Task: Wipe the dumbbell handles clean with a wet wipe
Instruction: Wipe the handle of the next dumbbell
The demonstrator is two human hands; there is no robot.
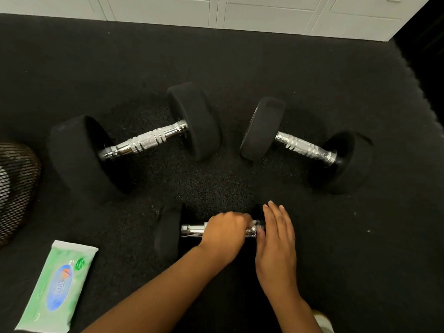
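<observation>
Three dumbbells on the mat; left hand (224,233) curls around the nearest handle (192,230), right hand (276,239) rests flat-fingered beside it.

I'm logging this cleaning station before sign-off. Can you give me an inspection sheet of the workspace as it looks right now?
Surface: black rubber mat, speckled.
Job's things: near dumbbell being worked on; two larger dumbbells, left dumbbell and right dumbbell, lie behind it; green wet wipes pack at front left.
Clutter: black mesh object at left edge.
Grippers: left hand curled round the near dumbbell's handle, a bit of white wipe at its fingertips; right hand flat, fingers straight, over the right weight.
Cables: nothing seen.
Surroundings: white panelled cabinets behind the mat.
</observation>
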